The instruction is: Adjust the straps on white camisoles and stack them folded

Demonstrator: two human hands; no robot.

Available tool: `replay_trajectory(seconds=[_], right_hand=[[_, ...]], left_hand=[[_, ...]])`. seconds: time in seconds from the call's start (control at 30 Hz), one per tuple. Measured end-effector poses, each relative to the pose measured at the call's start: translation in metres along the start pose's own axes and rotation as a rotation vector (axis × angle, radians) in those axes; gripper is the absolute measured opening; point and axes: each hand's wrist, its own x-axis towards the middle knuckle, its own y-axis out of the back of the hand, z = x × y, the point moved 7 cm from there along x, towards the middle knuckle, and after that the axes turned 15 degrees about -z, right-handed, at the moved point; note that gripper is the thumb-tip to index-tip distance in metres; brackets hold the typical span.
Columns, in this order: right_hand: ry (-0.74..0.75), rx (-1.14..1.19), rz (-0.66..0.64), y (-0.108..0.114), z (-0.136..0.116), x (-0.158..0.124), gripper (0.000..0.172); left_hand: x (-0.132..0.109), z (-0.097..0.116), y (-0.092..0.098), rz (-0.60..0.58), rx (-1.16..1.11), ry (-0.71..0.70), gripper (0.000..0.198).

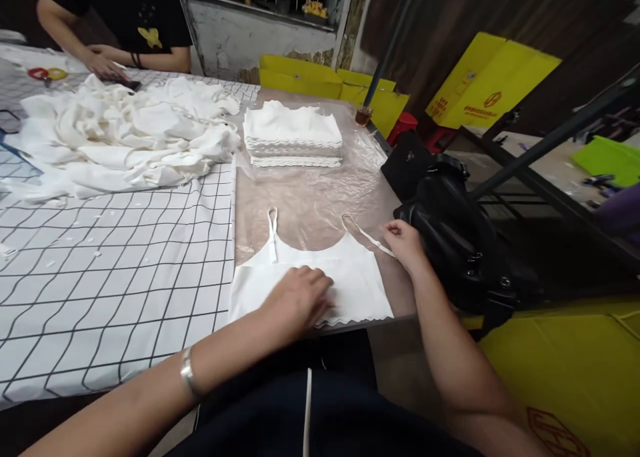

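White cotton camisole [320,277] lies flat at the near edge of the desk [310,197], on clear plastic sheeting [320,190]. The left hand [300,297] presses it down, fingers loosely spread, while the right hand [404,240] pinches the right strap [367,236]. The garment appears to be mid-smoothing before folding; tucking that strap inward looks the likely next move. A folded stack [293,137] sits toward the far edge, loose garments [125,137] heaped to its left.

camisole [320,277] white | tablecloth [115,257] white (black grid) | boxes [493,84] yellow
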Motion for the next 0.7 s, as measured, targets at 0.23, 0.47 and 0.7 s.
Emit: replay_trajectory(seconds=[0.23,0.47,0.7], right_hand=[[-0.090,-0.085,-0.490,-0.048,-0.025,0.064,0.018],[-0.108,0.218,-0.602,-0.061,-0.035,0.064,0.028],[0.016,0.308,-0.708,-0.041,-0.075,0.033,0.038]], left_hand=[[0.059,0.045,-0.022,-0.262,-0.949,-0.047,0.022],[0.094,-0.019,0.002,0.123,-1.139,0.312,0.014],[0.139,-0.040,0.051,0.205,-0.339,0.205,0.023]])
